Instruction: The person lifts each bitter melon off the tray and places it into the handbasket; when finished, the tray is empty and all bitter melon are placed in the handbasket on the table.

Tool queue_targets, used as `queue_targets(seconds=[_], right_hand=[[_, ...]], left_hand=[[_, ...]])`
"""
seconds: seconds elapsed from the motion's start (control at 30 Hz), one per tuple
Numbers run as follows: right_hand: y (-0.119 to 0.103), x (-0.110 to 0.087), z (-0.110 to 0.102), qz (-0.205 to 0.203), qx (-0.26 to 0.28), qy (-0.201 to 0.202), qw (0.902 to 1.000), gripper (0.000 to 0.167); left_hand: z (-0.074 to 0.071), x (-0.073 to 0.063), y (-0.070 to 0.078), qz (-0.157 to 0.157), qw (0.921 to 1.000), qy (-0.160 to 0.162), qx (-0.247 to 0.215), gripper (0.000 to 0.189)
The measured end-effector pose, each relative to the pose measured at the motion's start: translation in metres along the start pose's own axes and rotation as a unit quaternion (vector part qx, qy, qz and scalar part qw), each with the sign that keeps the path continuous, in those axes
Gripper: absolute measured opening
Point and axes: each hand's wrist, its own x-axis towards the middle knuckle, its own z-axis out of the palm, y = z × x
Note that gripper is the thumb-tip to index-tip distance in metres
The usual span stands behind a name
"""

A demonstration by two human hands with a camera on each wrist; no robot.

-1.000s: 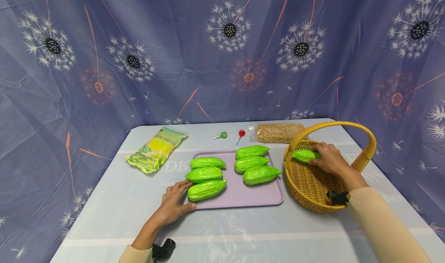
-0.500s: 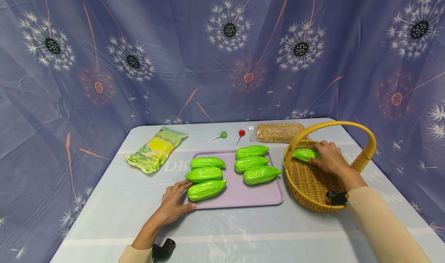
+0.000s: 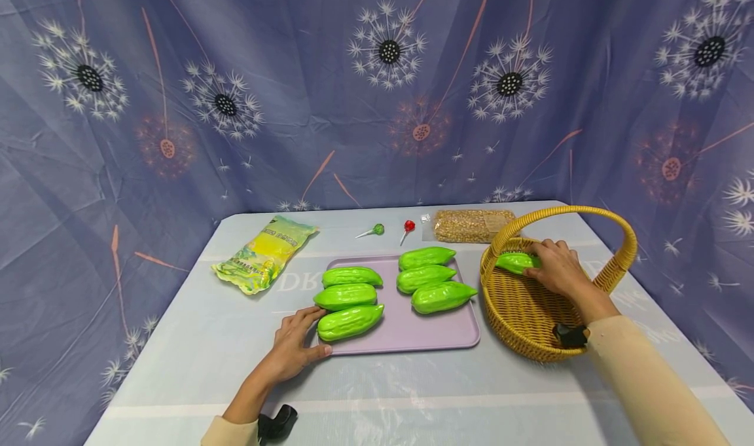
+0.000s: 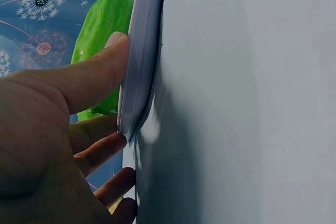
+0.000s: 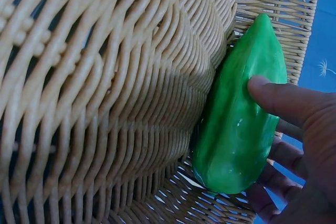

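Observation:
My right hand [image 3: 558, 269] reaches into a yellow wicker basket [image 3: 501, 318] and grips a glossy green bitter melon [image 5: 239, 114] at its far side. In the right wrist view the thumb lies on top of the melon, with the other fingers partly hidden behind it. At the near left corner of a light purple tray [image 3: 406, 338], my left hand [image 3: 294, 344] rests with its thumb and fingertips touching the rim. On the tray lie two groups of similar melons, three at the left [image 3: 350, 322] and three at the right [image 3: 443, 298].
A yellow-green packet [image 3: 266, 255] lies at the back left. Behind the tray are a green lollipop [image 3: 378, 228], a red lollipop [image 3: 409, 226] and a clear bag of yellow grains [image 3: 471, 226]. The basket's tall handle [image 3: 565, 210] arches over its opening.

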Motion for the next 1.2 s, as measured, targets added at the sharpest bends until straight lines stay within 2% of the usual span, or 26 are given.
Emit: queue_targets(seconds=[0.33,0.6,0.77,0.93,1.1,1.2], right_hand=[[-0.001,-0.001,-0.006,0.002,0.015,-0.007,0.9999,0.048],[-0.001,-0.002,-0.017,0.018,0.033,-0.046,0.9983,0.056],[-0.002,0.000,-0.015,0.016,0.026,-0.076,0.9966,0.061],[-0.002,0.000,-0.011,0.007,0.033,-0.096,0.9948,0.054],[-0.003,0.000,-0.009,-0.011,0.018,-0.077,0.9968,0.049],[-0.002,0.000,-0.008,-0.009,0.006,-0.059,0.9982,0.050]], left_hand=[[0.001,0.001,0.000,0.000,1.0000,0.001,-0.001,0.070],[0.001,0.001,-0.001,0.001,1.0000,-0.001,-0.003,0.070],[0.001,0.001,-0.001,0.001,1.0000,-0.001,-0.005,0.069],[0.000,0.001,0.000,0.004,1.0000,0.000,-0.002,0.069],[0.000,0.000,0.000,0.004,1.0000,0.002,-0.002,0.069],[0.001,0.000,-0.001,0.005,1.0000,0.003,-0.003,0.069]])
